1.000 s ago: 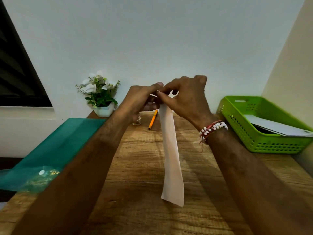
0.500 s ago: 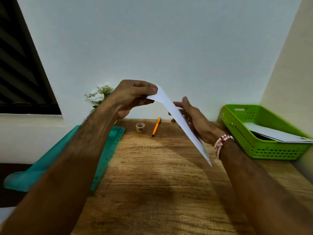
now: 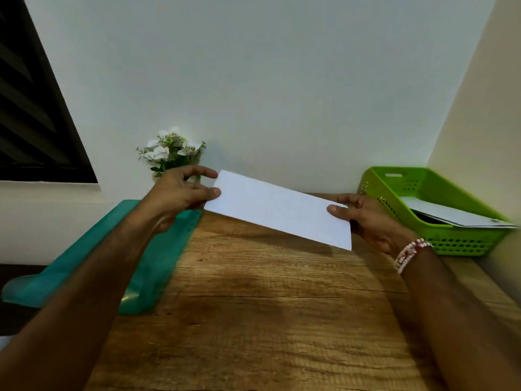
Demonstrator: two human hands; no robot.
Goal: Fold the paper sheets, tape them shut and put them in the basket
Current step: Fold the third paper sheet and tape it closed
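Observation:
A folded white paper sheet is held flat in the air above the back of the wooden table, slanting down to the right. My left hand pinches its left end between thumb and fingers. My right hand, with a bead bracelet at the wrist, grips its right end with the thumb on top. The green plastic basket stands at the back right of the table, and folded white paper lies inside it.
A teal plastic folder lies along the table's left edge and hangs over it. A small pot of white flowers stands at the back behind my left hand. Walls close the back and right sides.
The paper went from hanging edge-on from both hands to lying broad and flat between them. My right hand moved right and down to the sheet's right end, towards the basket.

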